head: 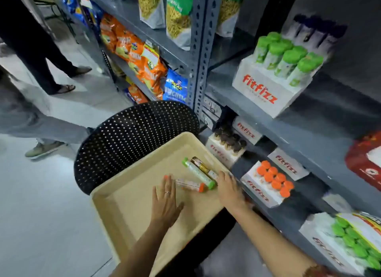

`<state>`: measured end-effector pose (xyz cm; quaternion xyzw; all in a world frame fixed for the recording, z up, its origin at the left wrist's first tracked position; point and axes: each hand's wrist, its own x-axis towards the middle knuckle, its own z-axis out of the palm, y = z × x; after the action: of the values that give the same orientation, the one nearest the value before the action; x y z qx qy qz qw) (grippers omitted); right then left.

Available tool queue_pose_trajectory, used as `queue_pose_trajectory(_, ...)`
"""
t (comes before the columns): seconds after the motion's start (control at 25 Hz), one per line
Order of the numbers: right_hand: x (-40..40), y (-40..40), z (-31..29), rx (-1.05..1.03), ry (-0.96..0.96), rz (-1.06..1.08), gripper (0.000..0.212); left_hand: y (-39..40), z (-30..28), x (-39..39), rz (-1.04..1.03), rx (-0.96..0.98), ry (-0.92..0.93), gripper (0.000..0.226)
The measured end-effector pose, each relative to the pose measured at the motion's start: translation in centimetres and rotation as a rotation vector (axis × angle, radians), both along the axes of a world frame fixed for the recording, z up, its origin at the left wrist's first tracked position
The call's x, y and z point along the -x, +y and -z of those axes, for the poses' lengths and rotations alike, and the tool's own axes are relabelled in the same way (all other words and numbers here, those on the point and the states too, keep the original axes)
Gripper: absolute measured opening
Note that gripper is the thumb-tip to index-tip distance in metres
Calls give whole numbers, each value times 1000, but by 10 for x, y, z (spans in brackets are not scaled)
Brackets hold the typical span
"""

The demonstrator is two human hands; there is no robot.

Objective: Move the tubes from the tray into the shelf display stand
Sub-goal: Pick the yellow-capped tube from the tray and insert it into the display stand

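A beige tray (127, 210) rests on a black chair and holds three tubes lying flat. A green-capped tube (199, 174) lies diagonally, a brown tube (203, 167) sits beside it, and an orange-capped tube (189, 185) lies in front. My left hand (166, 198) is flat and open over the tray, fingertips at the orange-capped tube's left end. My right hand (229, 188) reaches over the tray's right edge near the green tube's cap, holding nothing I can see. White display stands on the shelf hold orange-capped tubes (272, 178) and brown-capped tubes (228, 140).
The grey metal shelf (321, 132) stands to the right with more stands of green-capped tubes (286, 56). A perforated black chair back (134, 136) rises behind the tray. Snack bags (142, 58) fill the racks at the back. Other people's legs (41, 56) stand at left.
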<state>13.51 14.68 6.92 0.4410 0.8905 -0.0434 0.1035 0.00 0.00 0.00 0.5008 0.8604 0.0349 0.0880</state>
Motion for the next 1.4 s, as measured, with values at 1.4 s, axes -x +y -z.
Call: queue_pose_trajectory(1.4, -146, 71, -290, 102, 242, 171, 28, 141, -159, -143, 187, -292, -1, 67)
